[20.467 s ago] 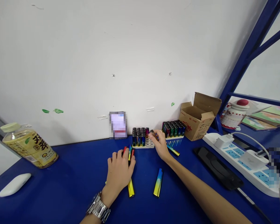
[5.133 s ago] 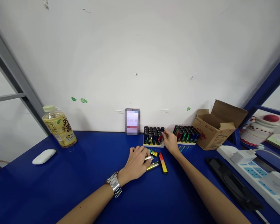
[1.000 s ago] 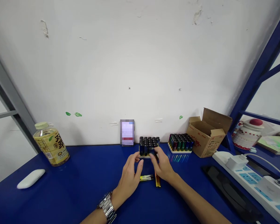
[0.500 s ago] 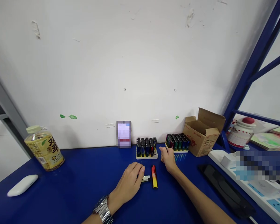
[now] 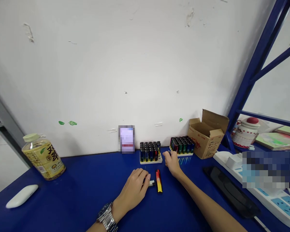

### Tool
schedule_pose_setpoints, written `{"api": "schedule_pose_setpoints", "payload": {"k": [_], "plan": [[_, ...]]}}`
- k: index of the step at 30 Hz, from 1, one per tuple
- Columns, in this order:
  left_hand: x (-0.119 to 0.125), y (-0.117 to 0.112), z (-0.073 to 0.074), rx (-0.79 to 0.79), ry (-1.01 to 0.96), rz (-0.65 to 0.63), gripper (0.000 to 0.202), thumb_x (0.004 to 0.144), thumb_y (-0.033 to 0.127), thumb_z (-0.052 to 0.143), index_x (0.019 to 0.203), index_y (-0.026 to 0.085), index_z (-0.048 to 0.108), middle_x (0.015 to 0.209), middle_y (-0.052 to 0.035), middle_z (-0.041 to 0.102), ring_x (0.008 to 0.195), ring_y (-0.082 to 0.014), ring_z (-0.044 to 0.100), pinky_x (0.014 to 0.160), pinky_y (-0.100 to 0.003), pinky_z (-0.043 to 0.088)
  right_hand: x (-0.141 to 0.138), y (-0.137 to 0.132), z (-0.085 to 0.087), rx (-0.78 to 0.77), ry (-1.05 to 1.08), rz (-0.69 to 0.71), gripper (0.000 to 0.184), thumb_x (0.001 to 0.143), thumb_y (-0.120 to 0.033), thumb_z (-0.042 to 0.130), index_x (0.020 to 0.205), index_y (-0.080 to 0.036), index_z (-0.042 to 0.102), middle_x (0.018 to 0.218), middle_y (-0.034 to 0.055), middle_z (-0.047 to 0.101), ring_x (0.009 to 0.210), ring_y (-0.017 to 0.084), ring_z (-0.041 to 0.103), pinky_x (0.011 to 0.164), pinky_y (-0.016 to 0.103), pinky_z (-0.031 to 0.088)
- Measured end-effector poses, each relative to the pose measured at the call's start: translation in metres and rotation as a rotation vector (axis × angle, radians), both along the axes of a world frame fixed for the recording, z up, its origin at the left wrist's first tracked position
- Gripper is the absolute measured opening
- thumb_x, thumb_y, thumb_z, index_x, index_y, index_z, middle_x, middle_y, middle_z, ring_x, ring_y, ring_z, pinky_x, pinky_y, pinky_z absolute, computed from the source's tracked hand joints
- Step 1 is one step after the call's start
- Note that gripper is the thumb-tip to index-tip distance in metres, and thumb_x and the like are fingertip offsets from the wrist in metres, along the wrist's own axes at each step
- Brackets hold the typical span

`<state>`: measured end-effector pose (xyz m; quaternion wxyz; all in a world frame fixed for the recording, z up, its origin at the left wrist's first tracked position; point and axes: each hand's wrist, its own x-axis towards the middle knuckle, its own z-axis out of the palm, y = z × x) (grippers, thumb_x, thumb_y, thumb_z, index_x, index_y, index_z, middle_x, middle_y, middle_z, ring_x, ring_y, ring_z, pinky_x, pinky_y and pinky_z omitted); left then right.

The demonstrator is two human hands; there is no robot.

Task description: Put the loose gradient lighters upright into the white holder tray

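My left hand [image 5: 135, 185] rests low on the blue table, its fingers curled over a small pale object with a dark end [image 5: 151, 183]; most of that object is hidden. Right of it lies a red-and-yellow lighter-like stick [image 5: 159, 182], which neither hand touches. My right hand [image 5: 172, 163] is closed between two white trays, and the dark round top of a battery [image 5: 169, 151] shows at its fingers. Upright batteries [image 5: 149, 153] with black tops fill most of the left tray [image 5: 147, 162]. More coloured batteries [image 5: 185, 146] stand in the right tray [image 5: 188, 154].
An open cardboard box [image 5: 207, 141] stands right of the trays. Farther right are a black phone-like slab [image 5: 229, 190], a white power strip [image 5: 268, 196] and a lidded jar [image 5: 246, 133]. A phone [image 5: 127, 139] leans on the wall. At left are a drink bottle [image 5: 44, 158] and a white mouse [image 5: 22, 196].
The camera view has shifted slightly. My right hand has turned a little, and the dark battery top shows more clearly at its fingers. My left hand stays over the pale object.
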<state>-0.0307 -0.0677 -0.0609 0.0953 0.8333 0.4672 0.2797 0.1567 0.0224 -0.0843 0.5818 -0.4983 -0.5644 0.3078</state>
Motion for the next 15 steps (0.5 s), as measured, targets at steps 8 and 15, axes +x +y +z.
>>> {"api": "schedule_pose_setpoints", "payload": {"k": [8, 15], "plan": [[0.0026, -0.0035, 0.0048, 0.064, 0.158, 0.007, 0.010, 0.082, 0.027, 0.051, 0.077, 0.020, 0.055, 0.077, -0.0025, 0.058, 0.071, -0.0180, 0.055, 0.071, -0.034, 0.046, -0.0027, -0.0037, 0.0042, -0.034, 0.020, -0.003, 0.044, 0.076, -0.043, 0.054, 0.047, -0.023, 0.028, 0.043, -0.0069, 0.023, 0.042, 0.008, 0.025, 0.040, 0.023, 0.022], [0.0029, -0.0034, 0.0052, 0.051, 0.134, 0.016, 0.007, 0.080, 0.021, 0.049, 0.072, 0.021, 0.049, 0.074, 0.0003, 0.056, 0.068, -0.0164, 0.054, 0.069, -0.033, 0.044, -0.0006, -0.0013, 0.0028, 0.113, 0.134, 0.041, 0.046, 0.090, -0.057, 0.032, 0.081, -0.019, 0.057, 0.065, -0.0001, 0.046, 0.061, 0.016, 0.045, 0.058, 0.028, 0.041]]}}
